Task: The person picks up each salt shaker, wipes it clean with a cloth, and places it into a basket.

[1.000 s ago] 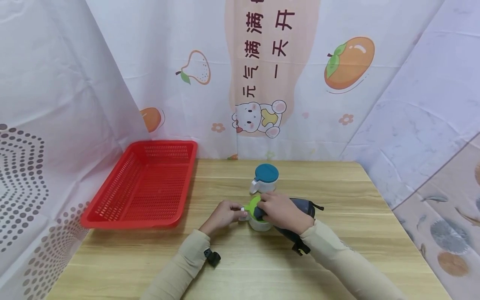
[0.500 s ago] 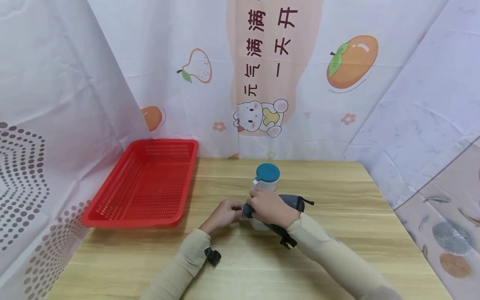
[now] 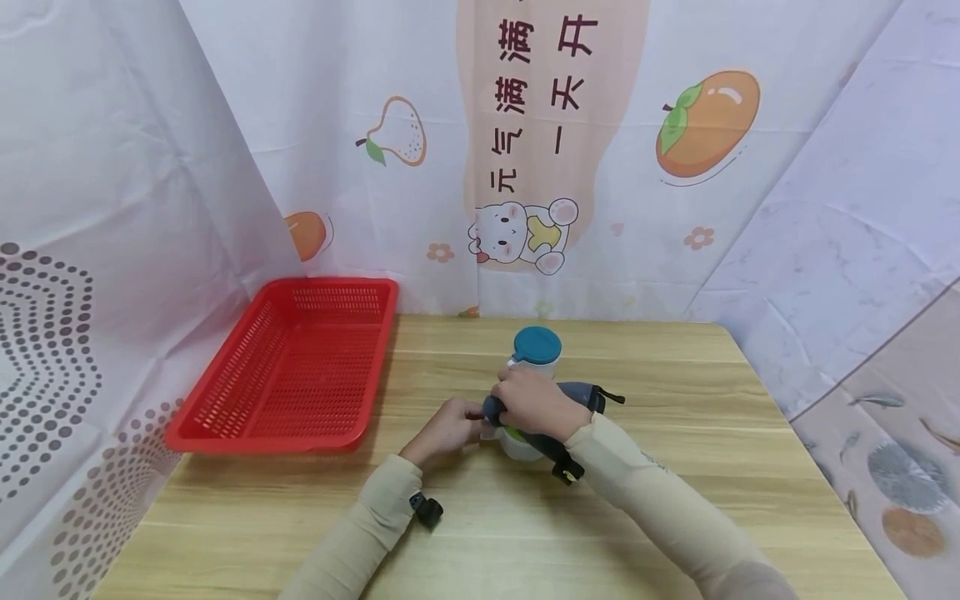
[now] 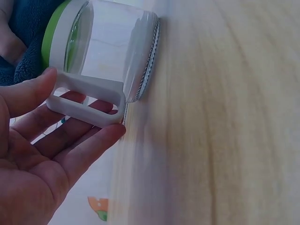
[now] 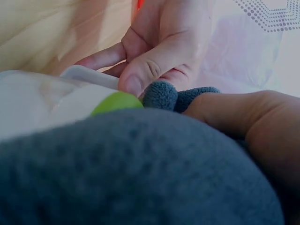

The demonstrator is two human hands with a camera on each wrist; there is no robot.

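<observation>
A clear jar (image 4: pixel 110 42) with a green lid (image 4: pixel 50 35) and a white side handle (image 4: pixel 93 86) stands on the table. My left hand (image 3: pixel 450 429) holds that handle, thumb on one side and fingers on the other. In my right hand (image 3: pixel 536 404) is a dark blue fleecy cloth (image 5: pixel 117 164), bunched and laid over the lid. Part of the cloth sticks out past the thumb near the handle, and the rest hangs to the right. Most of the lid is hidden in the head view. Just behind stands a second jar with a blue lid (image 3: pixel 537 343).
To the left, a red plastic basket (image 3: pixel 315 375) sits on the wooden table (image 3: pixel 465 550). A printed curtain (image 3: pixel 420 275) hangs along the table's back edge. More cloth hangs at both sides.
My right hand has moved left and slightly away across the lid with the cloth, toward the handle. My left hand keeps its hold in the same place.
</observation>
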